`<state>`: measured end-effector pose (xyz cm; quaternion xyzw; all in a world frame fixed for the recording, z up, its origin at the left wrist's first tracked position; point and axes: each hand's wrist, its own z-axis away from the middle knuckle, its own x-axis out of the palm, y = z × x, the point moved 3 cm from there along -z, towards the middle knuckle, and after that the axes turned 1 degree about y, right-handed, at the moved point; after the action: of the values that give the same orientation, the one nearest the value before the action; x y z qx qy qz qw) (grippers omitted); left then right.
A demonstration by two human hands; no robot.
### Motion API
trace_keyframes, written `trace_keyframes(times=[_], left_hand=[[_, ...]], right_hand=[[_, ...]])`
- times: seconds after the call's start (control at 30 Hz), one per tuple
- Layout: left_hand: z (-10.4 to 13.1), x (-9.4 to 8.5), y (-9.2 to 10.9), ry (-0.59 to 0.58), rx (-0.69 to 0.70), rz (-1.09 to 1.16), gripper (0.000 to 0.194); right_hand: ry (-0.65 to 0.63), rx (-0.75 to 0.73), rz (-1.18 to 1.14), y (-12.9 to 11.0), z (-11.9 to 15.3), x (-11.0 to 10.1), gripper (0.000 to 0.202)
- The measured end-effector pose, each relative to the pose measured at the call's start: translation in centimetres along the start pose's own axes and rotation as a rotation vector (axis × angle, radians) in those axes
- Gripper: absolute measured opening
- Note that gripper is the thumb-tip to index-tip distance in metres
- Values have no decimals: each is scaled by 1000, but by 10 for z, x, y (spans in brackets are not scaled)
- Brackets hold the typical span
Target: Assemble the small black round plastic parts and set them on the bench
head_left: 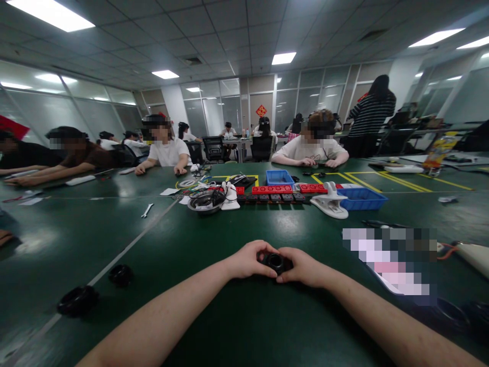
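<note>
Green table [214, 234], glossy top with yellow tape lines [359, 181] at the far side; two black ring-shaped parts [77, 300] sit near left, open-end wrench [147, 210] lies beyond them. Mid-table: metal bowl [206, 208] full of dark cables, white clip-like stand [230, 198] just beside it, then a row of red blocks [272, 189] with black ones [280, 198] in front, second white stand [330, 205], two blue trays [362, 200]. Right side: blurred flat item [385, 265], dark round parts [446, 313].

Office-like workroom, people seated around green worktables [183, 316]
</note>
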<state>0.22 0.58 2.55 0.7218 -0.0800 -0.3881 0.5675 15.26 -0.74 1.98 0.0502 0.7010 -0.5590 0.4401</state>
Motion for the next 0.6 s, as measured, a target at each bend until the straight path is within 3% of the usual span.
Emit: trace_keyframes(times=[0.27, 0.47, 0.6], left_hand=[[-1, 1, 2, 60, -9, -52, 51], [0, 3, 5, 169, -28, -138, 46], [0, 4, 5, 301, -37, -153, 43]], right_hand=[[85, 54, 58, 5, -2, 0, 39], [185, 84, 166, 5, -5, 2, 40], [289, 130, 246, 4, -6, 6, 40]])
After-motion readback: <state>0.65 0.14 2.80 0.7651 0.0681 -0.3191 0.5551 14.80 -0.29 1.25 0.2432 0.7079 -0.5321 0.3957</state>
